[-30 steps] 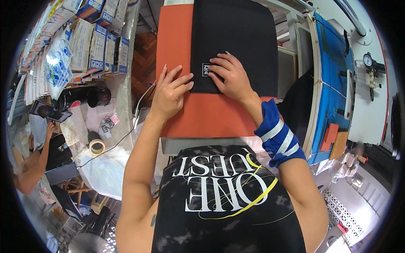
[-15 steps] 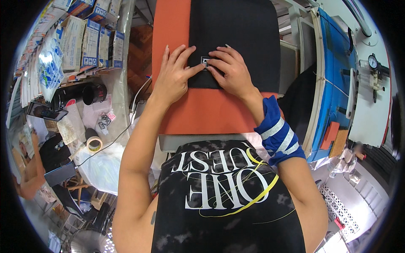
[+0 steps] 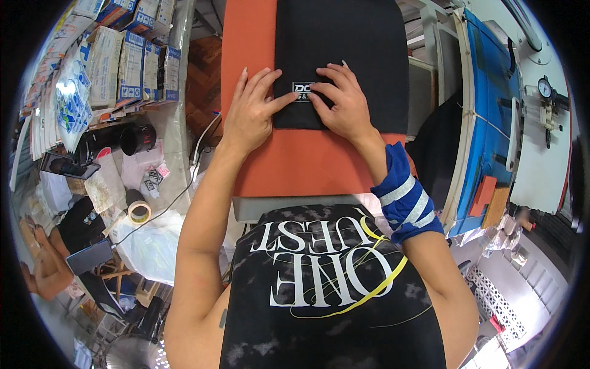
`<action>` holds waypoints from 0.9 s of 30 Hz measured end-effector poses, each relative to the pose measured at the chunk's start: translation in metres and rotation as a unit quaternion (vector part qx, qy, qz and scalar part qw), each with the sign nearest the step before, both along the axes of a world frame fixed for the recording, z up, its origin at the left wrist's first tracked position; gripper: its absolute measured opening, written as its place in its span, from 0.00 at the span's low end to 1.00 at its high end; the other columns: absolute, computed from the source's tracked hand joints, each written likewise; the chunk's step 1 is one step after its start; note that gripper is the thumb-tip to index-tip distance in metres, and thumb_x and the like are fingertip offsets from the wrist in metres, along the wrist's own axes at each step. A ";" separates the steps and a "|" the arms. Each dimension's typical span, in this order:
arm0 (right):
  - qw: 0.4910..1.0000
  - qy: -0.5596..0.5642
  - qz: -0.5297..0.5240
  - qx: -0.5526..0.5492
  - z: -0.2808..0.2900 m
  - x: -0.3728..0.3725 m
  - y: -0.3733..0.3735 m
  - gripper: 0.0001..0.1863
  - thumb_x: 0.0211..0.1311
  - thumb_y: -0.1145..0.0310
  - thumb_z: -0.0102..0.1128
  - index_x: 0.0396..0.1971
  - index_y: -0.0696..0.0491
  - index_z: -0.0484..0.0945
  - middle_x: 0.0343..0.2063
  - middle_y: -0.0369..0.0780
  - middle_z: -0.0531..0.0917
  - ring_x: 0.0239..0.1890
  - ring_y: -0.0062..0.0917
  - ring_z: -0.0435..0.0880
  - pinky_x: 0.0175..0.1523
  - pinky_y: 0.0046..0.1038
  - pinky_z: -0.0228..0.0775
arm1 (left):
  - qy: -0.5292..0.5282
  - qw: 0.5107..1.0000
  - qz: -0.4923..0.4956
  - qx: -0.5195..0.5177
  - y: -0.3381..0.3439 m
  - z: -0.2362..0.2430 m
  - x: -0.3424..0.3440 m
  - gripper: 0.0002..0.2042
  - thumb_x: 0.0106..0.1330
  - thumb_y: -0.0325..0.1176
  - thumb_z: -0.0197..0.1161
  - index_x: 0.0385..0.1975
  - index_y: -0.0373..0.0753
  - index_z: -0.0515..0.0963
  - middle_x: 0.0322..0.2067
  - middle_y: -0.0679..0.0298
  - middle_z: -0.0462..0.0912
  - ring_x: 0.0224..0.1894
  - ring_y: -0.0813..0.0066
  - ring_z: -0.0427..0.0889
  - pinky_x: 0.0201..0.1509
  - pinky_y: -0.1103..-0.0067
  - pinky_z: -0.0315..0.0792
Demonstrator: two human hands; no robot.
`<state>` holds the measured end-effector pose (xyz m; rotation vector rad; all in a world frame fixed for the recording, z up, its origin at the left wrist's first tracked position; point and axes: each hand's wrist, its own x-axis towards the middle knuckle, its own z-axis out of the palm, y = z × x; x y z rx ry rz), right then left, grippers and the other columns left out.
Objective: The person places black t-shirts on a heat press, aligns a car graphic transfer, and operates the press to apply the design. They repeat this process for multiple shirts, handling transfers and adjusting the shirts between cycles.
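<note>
Label [image 3: 302,89], on blk cloth [image 3: 338,34], btwn L fingers [image 3: 283,102] & R fingers [image 3: 326,91]

So the outfit is a black sleeveless cotton-looking top [image 3: 332,317] with cloudy grey blotches, kinda tie-dye. Big white serif lettering [image 3: 321,281] runs across it in two rows, upside down from this view. A bright yellow curved streak [image 3: 388,275] swoops over the right side, with thinner yellow lines looping around the letters; can't tell if that's print or loose cord. Right forearm's got a bunched royal blue fabric band [image 3: 396,169] with slanted white stripes [image 3: 420,212]. Left arm has no sleeve. Both the left hand [image 3: 251,117] and right hand [image 3: 345,111] are ungloved, with longish pale nails.
</note>
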<state>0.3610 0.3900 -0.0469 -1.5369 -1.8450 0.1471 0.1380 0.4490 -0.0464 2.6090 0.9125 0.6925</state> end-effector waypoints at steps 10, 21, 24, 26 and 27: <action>1.000 -0.002 -0.003 0.003 -0.001 0.000 0.000 0.07 0.52 0.69 0.71 0.33 0.51 0.87 0.47 0.42 0.85 0.58 0.41 0.79 0.71 0.48 0.63 | -0.090 0.996 -0.008 -0.016 0.003 -0.009 -0.009 0.17 0.53 0.16 0.60 0.41 0.40 0.87 0.49 0.57 0.85 0.62 0.55 0.77 0.73 0.53 0.61; 1.000 0.002 0.000 0.004 0.001 0.000 0.000 0.08 0.52 0.69 0.72 0.33 0.52 0.87 0.47 0.43 0.85 0.58 0.41 0.80 0.71 0.48 0.63 | -0.016 1.000 0.006 0.019 0.000 0.003 0.001 0.21 0.55 0.21 0.62 0.45 0.53 0.88 0.56 0.60 0.79 0.60 0.58 0.75 0.72 0.53 0.63; 1.000 0.005 0.001 0.007 0.000 0.000 0.000 0.08 0.52 0.68 0.72 0.33 0.52 0.87 0.47 0.43 0.85 0.58 0.41 0.79 0.72 0.48 0.62 | -0.020 1.000 0.011 0.014 0.000 0.001 0.001 0.21 0.55 0.21 0.62 0.46 0.53 0.88 0.56 0.59 0.79 0.60 0.58 0.75 0.73 0.54 0.62; 1.000 -0.002 0.000 0.009 0.000 0.000 0.000 0.08 0.52 0.68 0.72 0.33 0.52 0.87 0.47 0.43 0.85 0.58 0.41 0.79 0.72 0.48 0.62 | -0.023 1.000 0.014 0.012 -0.001 0.000 0.000 0.21 0.54 0.20 0.62 0.46 0.53 0.88 0.56 0.59 0.79 0.61 0.58 0.75 0.73 0.54 0.62; 1.000 -0.005 -0.001 0.009 0.000 0.000 0.000 0.08 0.52 0.68 0.72 0.34 0.52 0.87 0.47 0.43 0.85 0.58 0.41 0.79 0.72 0.48 0.62 | -0.023 1.000 0.014 0.012 -0.001 0.000 0.000 0.21 0.54 0.20 0.62 0.45 0.53 0.88 0.56 0.59 0.79 0.61 0.58 0.75 0.73 0.54 0.62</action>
